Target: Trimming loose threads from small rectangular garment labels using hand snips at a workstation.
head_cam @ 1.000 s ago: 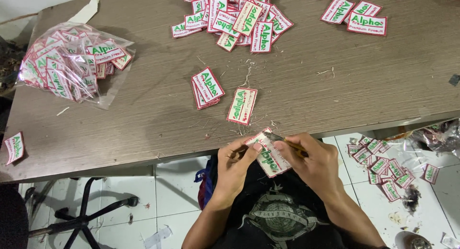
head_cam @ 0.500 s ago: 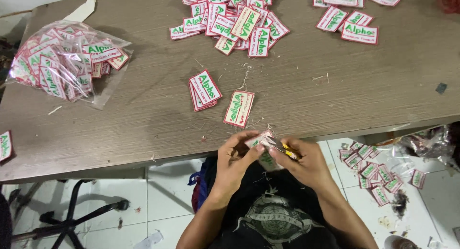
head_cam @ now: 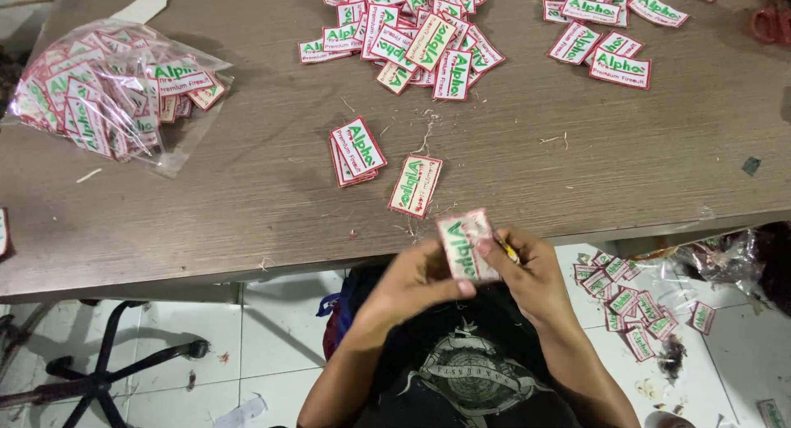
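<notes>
Both hands meet just below the table's front edge. My left hand [head_cam: 416,281] pinches a white embroidered patch [head_cam: 464,245] with a red border and green lettering, held upright. My right hand [head_cam: 531,275] touches the patch's right edge and grips a small yellow-handled tool [head_cam: 509,251], mostly hidden by the fingers. On the wooden table [head_cam: 247,189] just above lie a single patch [head_cam: 415,186] and a small stack of patches [head_cam: 354,151].
A clear plastic bag of patches [head_cam: 107,94] lies at the table's left. Loose patches are heaped at the far middle [head_cam: 412,37] and far right [head_cam: 606,37]. More patches litter the tiled floor at right [head_cam: 630,300]. A chair base [head_cam: 99,378] stands lower left.
The patch has been turned from a tilted, flatter hold to upright between both hands. The hands have stayed in front of my chest at the table's edge.
</notes>
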